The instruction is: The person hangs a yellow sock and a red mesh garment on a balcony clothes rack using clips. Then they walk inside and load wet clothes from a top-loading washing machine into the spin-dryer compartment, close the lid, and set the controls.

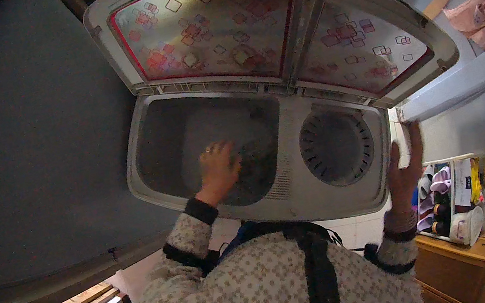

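Observation:
A twin-tub washing machine [258, 212] stands before me with its two lids raised. My left hand [220, 167] is over the larger wash tub [163, 141], back of the hand up, a ring on one finger. Its fingers look slightly bent and apart, and I see nothing in them. Dark shadow hides much of the tub's inside. At the machine's right edge is my right hand [405, 171], thumb and fingers spread, holding nothing. Whether it touches the casing I cannot tell. Nearest to it is the round spin tub [338, 147], with slots around its wall.
The wash lid [206, 31] and the spin lid [359, 43], both patterned with squares, lean back behind the tubs. A grey surface [48, 151] borders the machine's left. To the right are a rack of shoes [437, 195], a wooden cabinet [455, 255] and a pink cloth [479, 19].

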`<state>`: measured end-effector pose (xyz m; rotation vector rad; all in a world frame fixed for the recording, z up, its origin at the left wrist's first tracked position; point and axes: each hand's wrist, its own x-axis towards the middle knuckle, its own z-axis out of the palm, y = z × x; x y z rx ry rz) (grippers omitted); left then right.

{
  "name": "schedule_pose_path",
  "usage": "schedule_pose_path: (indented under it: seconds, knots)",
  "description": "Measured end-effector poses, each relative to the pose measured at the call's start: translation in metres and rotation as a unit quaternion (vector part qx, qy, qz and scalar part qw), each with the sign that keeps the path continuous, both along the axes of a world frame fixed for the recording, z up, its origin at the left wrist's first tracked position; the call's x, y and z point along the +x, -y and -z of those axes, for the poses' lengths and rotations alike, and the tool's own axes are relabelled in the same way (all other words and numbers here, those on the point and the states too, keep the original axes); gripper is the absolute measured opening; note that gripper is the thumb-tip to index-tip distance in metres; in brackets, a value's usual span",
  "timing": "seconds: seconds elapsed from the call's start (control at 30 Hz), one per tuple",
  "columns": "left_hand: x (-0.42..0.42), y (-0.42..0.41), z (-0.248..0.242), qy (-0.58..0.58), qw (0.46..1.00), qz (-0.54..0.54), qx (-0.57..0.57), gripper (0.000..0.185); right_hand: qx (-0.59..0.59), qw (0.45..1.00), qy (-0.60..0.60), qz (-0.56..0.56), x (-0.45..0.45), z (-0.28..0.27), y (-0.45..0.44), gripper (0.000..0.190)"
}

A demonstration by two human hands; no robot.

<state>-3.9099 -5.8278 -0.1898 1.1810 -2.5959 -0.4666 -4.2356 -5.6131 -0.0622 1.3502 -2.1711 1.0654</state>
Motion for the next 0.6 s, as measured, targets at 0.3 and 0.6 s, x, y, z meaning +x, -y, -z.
schedule_pose_path:
  seconds: [0.3, 0.6]
  knots:
    - [0.052, 0.004, 0.005, 0.008, 0.993, -0.116, -0.037, 0.053, -0.028, 0.963, -0.266, 0.028, -0.107, -0.113, 0.112, 0.06]
    - [0.09, 0.026, 0.001, 0.05, 0.975, -0.215, -0.036, 0.054, 0.114, 0.97, -0.212, 0.02, -0.129, -0.133, 0.102, 0.037]
